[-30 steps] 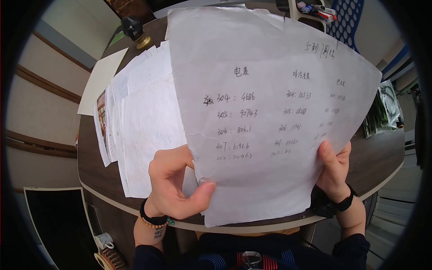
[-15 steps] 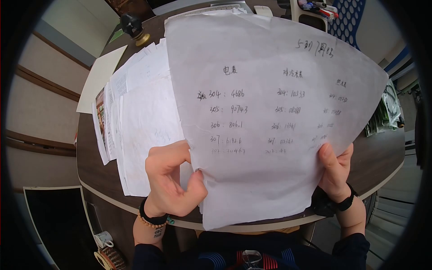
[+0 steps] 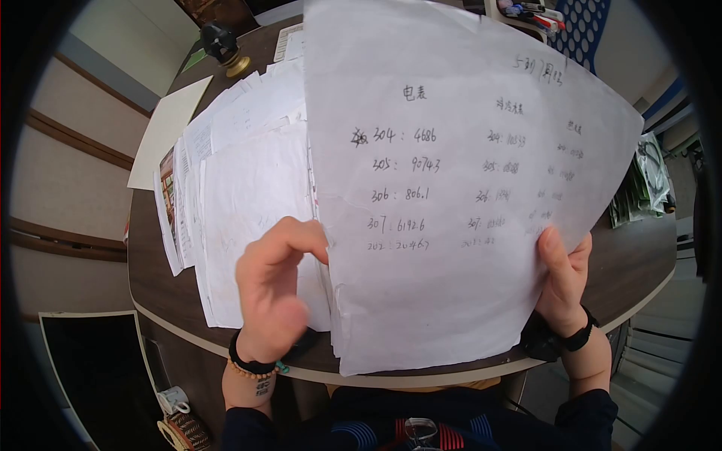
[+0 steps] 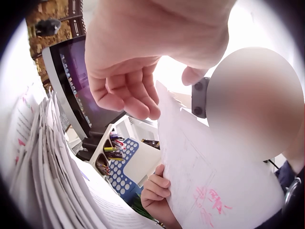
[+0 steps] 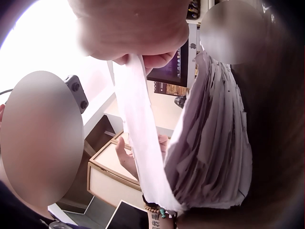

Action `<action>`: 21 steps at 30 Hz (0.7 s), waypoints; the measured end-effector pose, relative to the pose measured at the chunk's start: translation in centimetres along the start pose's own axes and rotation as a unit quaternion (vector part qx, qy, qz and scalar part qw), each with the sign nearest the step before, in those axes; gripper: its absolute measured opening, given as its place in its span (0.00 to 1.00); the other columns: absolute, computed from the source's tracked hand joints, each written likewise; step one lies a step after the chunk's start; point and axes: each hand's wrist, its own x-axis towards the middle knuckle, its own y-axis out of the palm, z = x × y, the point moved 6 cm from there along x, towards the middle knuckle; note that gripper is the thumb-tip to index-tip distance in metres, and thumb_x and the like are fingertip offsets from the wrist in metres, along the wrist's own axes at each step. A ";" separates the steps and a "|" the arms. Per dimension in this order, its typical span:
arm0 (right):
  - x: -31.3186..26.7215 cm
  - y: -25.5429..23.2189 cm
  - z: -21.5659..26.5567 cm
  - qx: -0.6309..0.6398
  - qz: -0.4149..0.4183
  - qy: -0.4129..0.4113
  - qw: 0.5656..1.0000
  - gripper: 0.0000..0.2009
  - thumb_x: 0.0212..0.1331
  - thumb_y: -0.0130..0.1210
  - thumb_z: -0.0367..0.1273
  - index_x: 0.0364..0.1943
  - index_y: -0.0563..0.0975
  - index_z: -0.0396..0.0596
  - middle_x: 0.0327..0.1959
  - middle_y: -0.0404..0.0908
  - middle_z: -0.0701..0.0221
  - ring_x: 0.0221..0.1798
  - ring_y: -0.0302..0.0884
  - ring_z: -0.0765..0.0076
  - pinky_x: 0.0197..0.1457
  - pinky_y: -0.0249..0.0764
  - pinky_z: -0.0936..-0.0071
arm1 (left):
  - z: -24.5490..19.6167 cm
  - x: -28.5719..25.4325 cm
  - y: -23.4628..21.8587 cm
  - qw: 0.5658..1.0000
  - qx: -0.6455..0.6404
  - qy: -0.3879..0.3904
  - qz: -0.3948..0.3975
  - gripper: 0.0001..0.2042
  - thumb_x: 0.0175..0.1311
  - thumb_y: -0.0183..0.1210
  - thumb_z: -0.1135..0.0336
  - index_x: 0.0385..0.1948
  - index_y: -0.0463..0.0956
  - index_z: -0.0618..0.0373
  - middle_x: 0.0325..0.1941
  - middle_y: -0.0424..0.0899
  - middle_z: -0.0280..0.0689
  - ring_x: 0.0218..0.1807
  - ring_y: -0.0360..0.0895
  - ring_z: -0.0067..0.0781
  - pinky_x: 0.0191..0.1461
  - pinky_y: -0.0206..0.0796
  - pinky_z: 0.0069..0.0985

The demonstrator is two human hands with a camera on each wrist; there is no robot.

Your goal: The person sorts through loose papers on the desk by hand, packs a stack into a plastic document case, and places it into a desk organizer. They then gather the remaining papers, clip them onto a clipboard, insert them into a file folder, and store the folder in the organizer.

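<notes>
A handwritten sheet of paper (image 3: 451,293), filled with columns of numbers, stands tilted above the desk in the head view. At its right edge my right hand (image 3: 565,278) pinches it, thumb on the written face and fingers behind. By the left edge is my left hand (image 3: 272,293), its bent index finger right at the paper and the thumb held away from it. The left wrist view shows these left fingers (image 4: 126,93) loosely curved beside the sheet's corner, nothing pinched. Pink writing (image 4: 209,202) marks the reverse side. A thick stack of papers (image 3: 248,188) lies left of the sheet.
Behind the sheet are a monitor (image 4: 78,81) and an organizer with pens (image 3: 530,15). A dark object with a gold base (image 3: 238,66) stands at the back left. Plastic-wrapped green items (image 3: 643,184) lie at the right; a white mug (image 3: 173,401) is low on the left.
The left thumb has come away from the sheet's left edge, and that hand has moved slightly left. The sheet dipped, then shifted up and right. The right hand keeps its pinch.
</notes>
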 end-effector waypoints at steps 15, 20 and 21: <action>0.6 0.9 0.9 -0.013 -0.065 -0.047 0.997 0.11 0.66 0.52 0.30 0.46 0.78 0.36 0.45 0.81 0.69 0.45 0.73 0.79 0.52 0.67 0.79 | -1.1 -0.1 0.5 0.969 0.226 0.065 0.072 0.07 0.63 0.59 0.74 0.26 0.76 0.67 0.20 0.76 0.35 0.23 0.69 0.20 0.28 0.58 0.19; 0.5 0.6 0.7 -0.026 -0.073 -0.040 0.996 0.11 0.67 0.52 0.31 0.46 0.77 0.37 0.46 0.80 0.70 0.46 0.73 0.79 0.53 0.66 0.79 | -1.0 -0.1 0.4 0.968 0.221 0.075 0.088 0.08 0.65 0.55 0.75 0.26 0.75 0.68 0.19 0.76 0.35 0.23 0.68 0.20 0.27 0.58 0.19; 0.5 0.5 0.6 -0.028 -0.081 -0.038 0.996 0.11 0.67 0.52 0.31 0.47 0.77 0.37 0.46 0.80 0.70 0.46 0.73 0.80 0.53 0.66 0.79 | -0.6 -0.2 0.1 0.978 0.174 0.066 0.096 0.08 0.65 0.57 0.72 0.26 0.75 0.67 0.20 0.76 0.35 0.23 0.69 0.21 0.28 0.59 0.19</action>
